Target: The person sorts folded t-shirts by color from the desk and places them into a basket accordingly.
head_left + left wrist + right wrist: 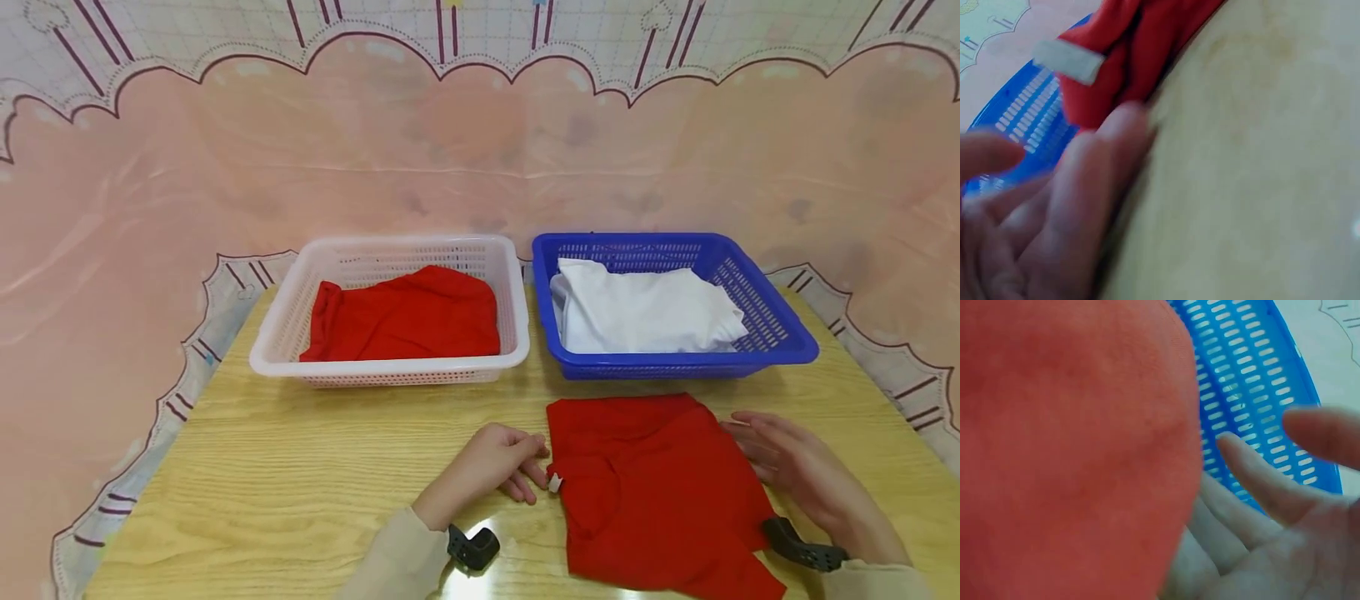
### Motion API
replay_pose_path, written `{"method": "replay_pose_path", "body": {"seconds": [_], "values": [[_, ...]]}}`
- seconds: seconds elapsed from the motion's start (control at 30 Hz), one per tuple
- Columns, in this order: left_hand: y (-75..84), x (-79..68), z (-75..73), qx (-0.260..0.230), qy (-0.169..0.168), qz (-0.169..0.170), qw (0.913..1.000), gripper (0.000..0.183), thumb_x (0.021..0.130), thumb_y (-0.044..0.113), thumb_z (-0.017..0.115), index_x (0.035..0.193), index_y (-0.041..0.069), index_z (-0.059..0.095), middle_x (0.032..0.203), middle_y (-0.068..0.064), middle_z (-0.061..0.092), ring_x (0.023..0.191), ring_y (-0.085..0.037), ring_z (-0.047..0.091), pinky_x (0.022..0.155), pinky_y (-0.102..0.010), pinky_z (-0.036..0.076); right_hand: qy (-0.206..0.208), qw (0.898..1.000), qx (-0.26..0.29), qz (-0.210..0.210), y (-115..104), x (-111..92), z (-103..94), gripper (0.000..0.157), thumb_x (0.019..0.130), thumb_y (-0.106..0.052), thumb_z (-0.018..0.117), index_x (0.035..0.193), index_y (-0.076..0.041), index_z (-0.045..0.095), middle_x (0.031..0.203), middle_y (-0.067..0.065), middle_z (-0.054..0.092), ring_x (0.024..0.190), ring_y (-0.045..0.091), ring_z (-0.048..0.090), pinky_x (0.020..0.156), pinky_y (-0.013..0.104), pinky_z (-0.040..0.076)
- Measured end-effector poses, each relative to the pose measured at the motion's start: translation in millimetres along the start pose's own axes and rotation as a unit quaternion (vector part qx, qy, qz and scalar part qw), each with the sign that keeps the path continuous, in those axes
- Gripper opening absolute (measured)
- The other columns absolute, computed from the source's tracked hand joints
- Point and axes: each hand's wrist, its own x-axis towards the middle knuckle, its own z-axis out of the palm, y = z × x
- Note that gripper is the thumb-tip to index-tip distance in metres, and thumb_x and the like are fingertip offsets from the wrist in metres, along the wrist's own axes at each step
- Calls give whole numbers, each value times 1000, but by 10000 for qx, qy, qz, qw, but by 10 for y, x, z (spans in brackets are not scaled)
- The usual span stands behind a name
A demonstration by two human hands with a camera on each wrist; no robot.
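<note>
A red cloth garment (667, 492), loosely spread with a few creases, lies on the table in front of the blue basket. At its left edge a small white tag (1069, 60) sticks out. My left hand (501, 463) is just left of that edge, its fingers loosely bent and holding nothing, fingertips close to the tag. On the other side, my right hand (787, 467) has its fingers spread and relaxed along the garment's right edge. In the right wrist view some fingers of the right hand (1260, 531) pass partly behind the red fabric.
A white basket (390, 367) with red cloth (405, 317) inside stands at the back left. Beside it, the blue basket (682, 367) holds white cloth (645, 308). The wooden table (300, 475) meets a patterned pink covering (480, 167) at the back and sides.
</note>
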Motion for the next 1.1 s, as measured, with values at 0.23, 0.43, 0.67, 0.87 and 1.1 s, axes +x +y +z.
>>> {"method": "replay_pose_path", "body": {"seconds": [0.23, 0.43, 0.67, 0.87, 1.1], "values": [[27, -22, -36, 507, -1263, 89, 9907, 35, 85, 40, 57, 91, 8, 68, 79, -3, 68, 64, -21, 65, 54, -31, 51, -521, 9975, -400, 258, -24, 31, 117, 38, 99, -19, 26, 135, -8, 35, 121, -6, 53, 106, 9, 53, 86, 26, 44], [29, -34, -57, 347, -1948, 40, 9802, 63, 83, 24, 63, 133, -3, 35, 87, -4, 67, 76, -19, 64, 62, -31, 51, -63, 9922, -986, 763, -29, 90, 287, 50, 97, -23, 35, 142, -10, 18, 125, -10, 46, 108, 9, 50, 87, 27, 42], [17, -20, -80, 276, -1888, 113, 9816, 66, 84, 25, 62, 135, -2, 31, 89, -3, 66, 77, -20, 65, 55, -33, 51, -128, 9994, -152, 288, 47, 153, 390, 44, 97, -14, 34, 140, -14, 25, 120, -6, 52, 104, 12, 53, 84, 30, 43], [17, 3, -111, -22, -1294, 86, 9916, 63, 83, 25, 63, 134, -1, 35, 92, -4, 64, 68, -24, 64, 59, -35, 52, -480, 9929, 1088, -48, 125, 206, 510, 44, 97, -5, 29, 136, -24, 37, 115, -4, 57, 99, 15, 57, 80, 30, 47], [-40, 49, -173, -873, -1179, 303, 9887, 59, 81, 16, 65, 131, 2, 36, 106, -13, 55, 88, -23, 60, 75, -36, 50, 48, 9945, 950, 444, 179, 252, 699, 39, 96, -13, 37, 130, -33, 41, 110, -8, 56, 94, 13, 56, 79, 30, 47]]}}
